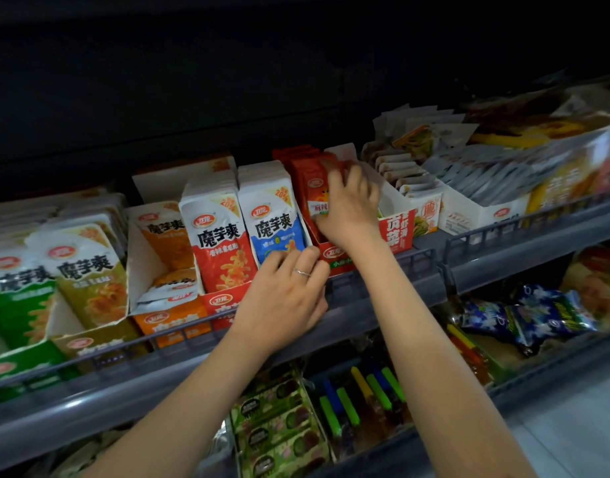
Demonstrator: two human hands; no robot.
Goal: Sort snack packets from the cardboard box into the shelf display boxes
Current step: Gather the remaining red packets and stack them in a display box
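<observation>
Display boxes of snack packets stand in a row on the upper shelf. My right hand (348,201) grips a stack of red packets (312,181) standing in a red display box (334,253). My left hand (284,298), with a ring on one finger, presses on the front of the neighbouring display box (224,301) that holds blue-and-white packets (274,215) and red-and-white packets (215,236); its fingers are curled over the box edge. The cardboard box is not in view.
A grey wire rail (365,281) runs along the shelf front. Left stand orange, olive and green packet boxes (86,270); right are white boxes of small packets (410,181). The lower shelf holds blue bags (524,315), coloured tubes (362,395) and green packs.
</observation>
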